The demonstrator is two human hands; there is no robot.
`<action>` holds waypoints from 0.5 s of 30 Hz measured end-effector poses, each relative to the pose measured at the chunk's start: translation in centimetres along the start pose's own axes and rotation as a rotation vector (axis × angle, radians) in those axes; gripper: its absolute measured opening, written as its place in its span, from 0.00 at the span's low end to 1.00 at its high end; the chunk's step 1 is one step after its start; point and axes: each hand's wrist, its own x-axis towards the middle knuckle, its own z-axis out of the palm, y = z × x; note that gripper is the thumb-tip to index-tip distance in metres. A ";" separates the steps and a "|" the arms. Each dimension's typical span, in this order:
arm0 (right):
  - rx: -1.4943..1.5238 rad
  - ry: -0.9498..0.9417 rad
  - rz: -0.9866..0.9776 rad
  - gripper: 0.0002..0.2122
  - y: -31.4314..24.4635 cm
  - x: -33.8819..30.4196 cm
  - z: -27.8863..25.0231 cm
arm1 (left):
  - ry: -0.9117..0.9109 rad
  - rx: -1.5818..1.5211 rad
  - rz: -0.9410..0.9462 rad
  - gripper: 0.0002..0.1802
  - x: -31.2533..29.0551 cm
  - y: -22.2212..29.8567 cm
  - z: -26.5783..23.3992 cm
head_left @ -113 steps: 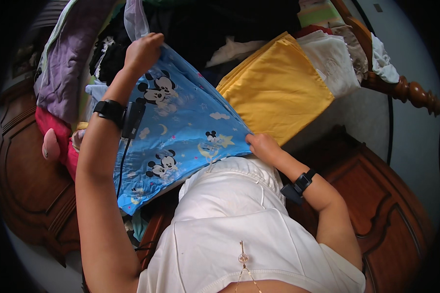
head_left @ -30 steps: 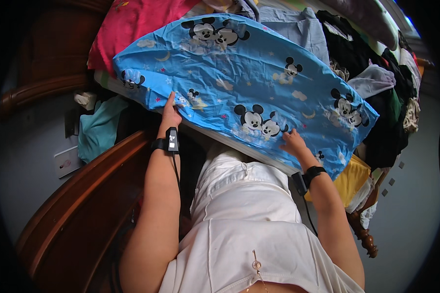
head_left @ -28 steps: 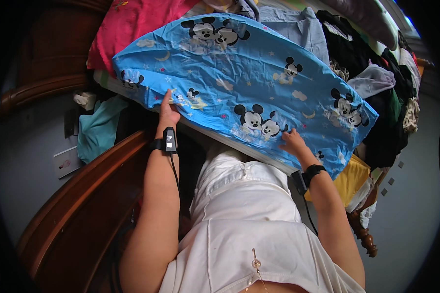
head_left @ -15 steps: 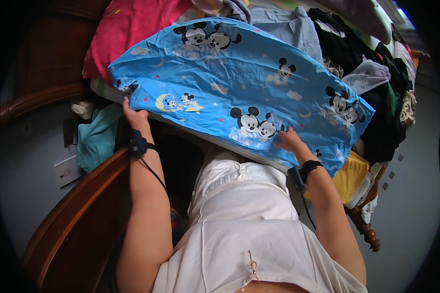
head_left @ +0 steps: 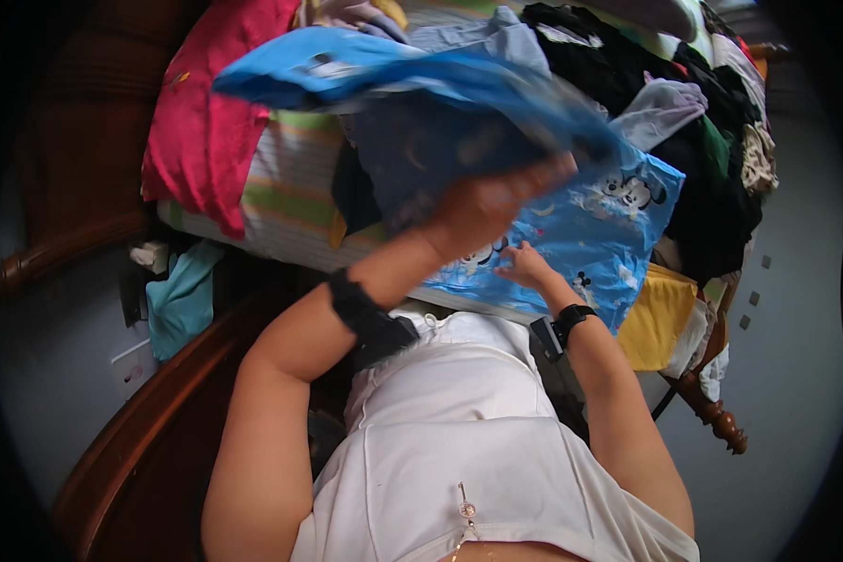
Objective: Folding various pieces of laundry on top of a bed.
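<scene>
A blue cloth (head_left: 648,211) with a cartoon mouse print lies on the bed's near edge, its left part lifted and doubled over toward the right. My left hand (head_left: 482,208) reaches across in front of me, closed on the raised edge; motion blurs its fingertips. Under the raised layer, a darker shaded face of the cloth shows. My right hand (head_left: 531,270) rests on the flat right part, near the front edge, fingers stretched out and not gripping.
The striped bed (head_left: 295,173) shows at left, with a red cloth (head_left: 192,140) over it. Dark clothes (head_left: 721,229) pile up at right, above a yellow cloth (head_left: 660,318). A curved wooden bed frame (head_left: 140,412) stands near left, beside a teal cloth (head_left: 185,300).
My left hand has swung from the cloth's left corner to the right, lifting that side and folding it over. The striped bed beneath is uncovered. My right hand stays near the same spot.
</scene>
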 end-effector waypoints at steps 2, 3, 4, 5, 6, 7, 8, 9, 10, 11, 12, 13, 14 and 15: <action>0.413 -0.030 0.096 0.23 6.8 1.0 5.0 | -0.279 -0.080 0.112 0.43 -0.4 1.5 6.7; 0.814 -0.073 0.132 0.22 9.6 1.0 7.1 | -0.434 -0.091 0.030 0.44 -1.5 1.5 9.0; 0.547 0.078 0.096 0.17 -0.5 -2.4 -2.7 | -0.550 -0.014 -0.160 0.46 -5.1 -0.8 8.7; 0.234 0.329 -0.099 0.13 6.0 -3.4 1.6 | -0.626 -0.024 -0.150 0.46 -4.8 -0.4 10.7; 0.476 0.309 -0.048 0.12 5.2 -3.8 0.9 | -0.688 0.007 -0.198 0.46 -5.8 -1.2 11.2; 0.718 0.293 0.006 0.11 4.0 -4.3 -0.3 | -0.742 0.072 -0.216 0.44 -6.4 -1.9 11.7; 1.396 0.261 0.022 0.10 5.3 -4.4 1.1 | -0.691 0.074 -0.177 0.39 -6.9 -2.3 12.3; 1.471 0.190 0.220 0.12 6.7 -3.9 1.9 | -0.711 0.059 -0.154 0.39 -7.2 -2.8 13.0; 1.581 0.209 0.248 0.15 6.9 -4.2 2.1 | -0.744 0.074 -0.136 0.36 -7.4 -3.5 12.9; 1.692 0.227 0.274 0.19 7.0 -4.5 2.2 | -0.777 0.090 -0.118 0.34 -7.6 -3.9 13.1; 1.707 0.234 0.277 0.19 7.0 -4.8 2.3 | -0.792 0.090 -0.110 0.34 -7.8 -4.1 13.5; 1.905 0.275 0.317 0.22 6.8 -5.3 2.3 | -0.816 0.110 -0.104 0.33 -7.5 -3.9 13.6; 2.102 0.317 0.356 0.25 6.7 -5.7 2.2 | -0.839 0.131 -0.099 0.32 -7.2 -3.5 13.7; 2.117 0.328 0.358 0.25 6.6 -6.1 2.1 | -0.853 0.130 -0.088 0.32 -7.0 -3.1 13.9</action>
